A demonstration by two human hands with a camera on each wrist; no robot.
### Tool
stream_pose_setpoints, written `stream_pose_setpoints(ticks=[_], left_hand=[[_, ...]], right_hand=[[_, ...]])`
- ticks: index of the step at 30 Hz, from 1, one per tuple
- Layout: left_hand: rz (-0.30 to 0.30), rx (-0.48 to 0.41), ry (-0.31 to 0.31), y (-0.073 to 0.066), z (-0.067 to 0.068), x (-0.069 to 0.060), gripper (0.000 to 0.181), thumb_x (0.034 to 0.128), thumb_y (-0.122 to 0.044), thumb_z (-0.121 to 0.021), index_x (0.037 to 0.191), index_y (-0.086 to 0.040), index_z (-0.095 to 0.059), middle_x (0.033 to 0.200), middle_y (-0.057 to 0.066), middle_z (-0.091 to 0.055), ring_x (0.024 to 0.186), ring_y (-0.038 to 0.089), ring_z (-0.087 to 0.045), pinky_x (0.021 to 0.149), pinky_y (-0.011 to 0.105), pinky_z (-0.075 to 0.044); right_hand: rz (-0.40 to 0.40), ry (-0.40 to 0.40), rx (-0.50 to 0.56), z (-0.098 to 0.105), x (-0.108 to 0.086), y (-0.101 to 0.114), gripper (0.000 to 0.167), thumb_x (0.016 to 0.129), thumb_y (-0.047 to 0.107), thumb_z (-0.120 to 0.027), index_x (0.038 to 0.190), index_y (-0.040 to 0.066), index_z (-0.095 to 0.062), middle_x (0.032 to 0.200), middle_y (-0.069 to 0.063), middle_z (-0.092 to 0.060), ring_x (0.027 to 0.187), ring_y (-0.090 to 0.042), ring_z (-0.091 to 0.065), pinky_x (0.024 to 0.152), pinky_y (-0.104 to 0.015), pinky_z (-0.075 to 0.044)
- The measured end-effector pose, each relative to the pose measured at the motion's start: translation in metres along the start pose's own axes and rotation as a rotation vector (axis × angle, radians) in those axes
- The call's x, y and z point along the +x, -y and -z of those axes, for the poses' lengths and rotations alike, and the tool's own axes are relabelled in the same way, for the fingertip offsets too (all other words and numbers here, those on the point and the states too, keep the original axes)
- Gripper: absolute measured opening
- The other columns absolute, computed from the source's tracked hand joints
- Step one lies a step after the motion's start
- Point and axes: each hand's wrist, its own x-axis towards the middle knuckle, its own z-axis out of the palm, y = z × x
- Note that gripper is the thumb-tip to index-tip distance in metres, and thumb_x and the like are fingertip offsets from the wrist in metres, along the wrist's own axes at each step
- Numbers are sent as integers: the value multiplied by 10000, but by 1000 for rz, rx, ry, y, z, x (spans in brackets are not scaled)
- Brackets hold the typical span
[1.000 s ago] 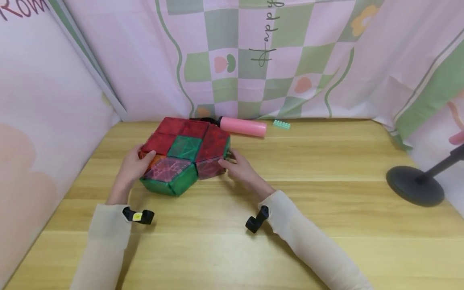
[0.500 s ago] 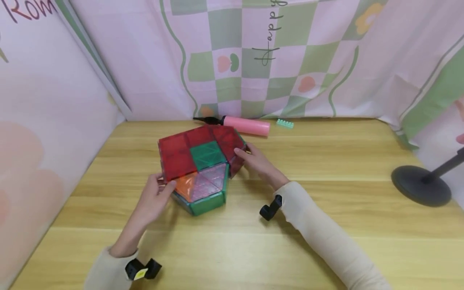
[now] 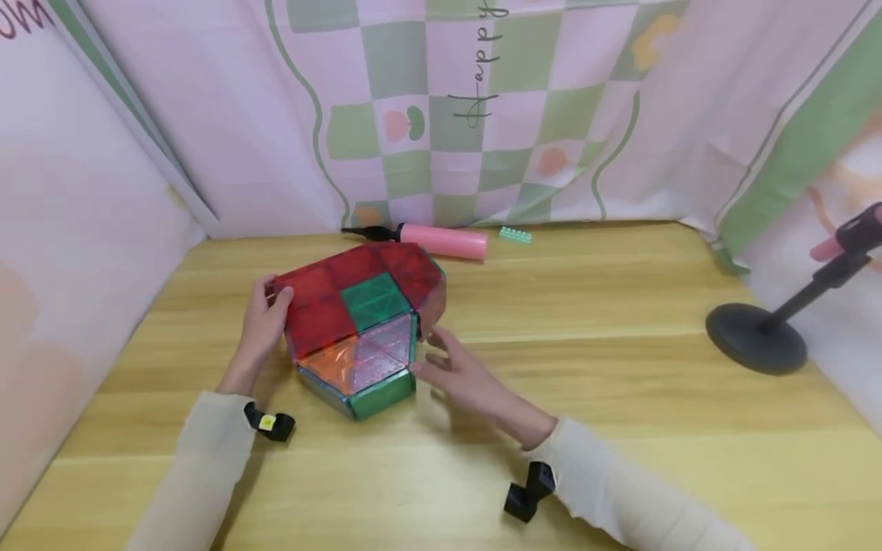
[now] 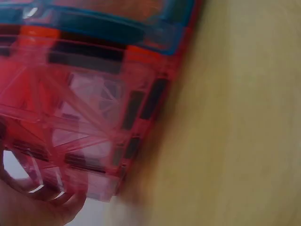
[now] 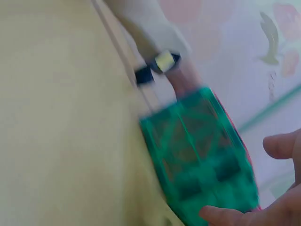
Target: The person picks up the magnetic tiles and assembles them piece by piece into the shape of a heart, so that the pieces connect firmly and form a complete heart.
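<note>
A block built of magnetic tiles (image 3: 320,314) sits at the middle left of the table in the head view. Its top shows red, green, orange and pale purple tiles, with green sides at the front. My left hand (image 3: 262,329) grips its far left corner, thumb on top; in the left wrist view the fingers (image 4: 70,207) curl at the clear red side. Beside the front right side is my right hand (image 3: 475,383), its fingers spread and not curled round anything. The right wrist view has it by a green side tile (image 5: 197,141); I cannot tell whether it touches.
Behind the block lies a pink hand pump (image 3: 444,241) with a black nozzle. A small mint toy brick (image 3: 515,235) is to its right. A black round-based stand (image 3: 756,338) is at the right. Printed curtains (image 3: 468,115) hang along the back edge.
The block has turned on the table. My left hand has shifted from its near left corner to the far left one. My right hand has let go of the right side and come nearer.
</note>
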Motion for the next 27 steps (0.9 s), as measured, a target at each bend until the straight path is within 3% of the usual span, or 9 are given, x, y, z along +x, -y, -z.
stream_pose_setpoints(ticks=[3, 6, 10, 13, 18, 21, 25, 27], left_hand=[[-8, 13, -78, 2, -5, -4, 516, 1014, -240, -368, 1437, 27, -242, 1443, 251, -341, 1353, 364, -341, 1116, 466, -296], [-22, 19, -144, 0, -13, -12, 478, 1010, -214, -360, 1402, 44, -274, 1388, 260, -378, 1283, 361, -395, 1067, 468, -339], [-26, 11, -199, -4, -24, -33, 453, 992, -152, -373, 1361, 92, -278, 1342, 281, -374, 1214, 333, -394, 1047, 447, -325], [-44, 12, -202, -6, -30, -52, 401, 976, -106, -402, 1281, 136, -306, 1234, 277, -388, 1141, 322, -396, 1007, 412, -319], [-17, 54, -127, -15, -36, -80, 296, 1006, -149, -383, 1160, 105, -388, 1065, 230, -470, 968, 282, -457, 824, 327, -366], [13, 87, -62, -20, -41, -95, 264, 1007, -182, -419, 1111, 59, -441, 1036, 209, -545, 882, 213, -508, 749, 272, -418], [36, 33, 42, -27, -53, -112, 234, 970, -154, -517, 1079, 37, -435, 936, 145, -538, 731, 121, -497, 614, 230, -460], [40, 1, 90, -32, -59, -120, 257, 955, -151, -541, 1078, 28, -405, 903, 109, -512, 689, 102, -475, 571, 224, -444]], right_hand=[[54, 12, -6, -13, -3, -1, 697, 961, 169, -555, 1507, 26, -147, 1539, -236, -217, 1378, -424, -306, 1048, -526, -372], [123, -11, -50, -13, -2, -7, 682, 957, 157, -566, 1498, 10, -178, 1520, -236, -270, 1352, -403, -365, 1070, -504, -356], [179, -23, -75, 7, -2, -19, 635, 955, 126, -560, 1480, -7, -227, 1504, -255, -292, 1317, -409, -413, 1066, -482, -365], [157, -21, -49, 29, -7, -29, 579, 965, 117, -533, 1464, -11, -268, 1501, -264, -292, 1320, -414, -406, 1068, -475, -358], [79, -82, -4, 71, -14, -35, 523, 1001, 149, -457, 1449, -50, -277, 1485, -284, -296, 1324, -429, -380, 1070, -480, -358], [32, -169, 7, 90, -10, -31, 502, 1021, 179, -423, 1432, -79, -298, 1445, -287, -347, 1278, -376, -448, 1049, -415, -403], [-60, -278, -10, 103, -6, -23, 485, 1039, 238, -368, 1397, -88, -353, 1344, -262, -440, 1051, -190, -587, 917, -327, -513], [-87, -307, -28, 103, -9, -19, 498, 1041, 254, -351, 1388, -104, -349, 1328, -268, -438, 1031, -195, -579, 871, -340, -536]])
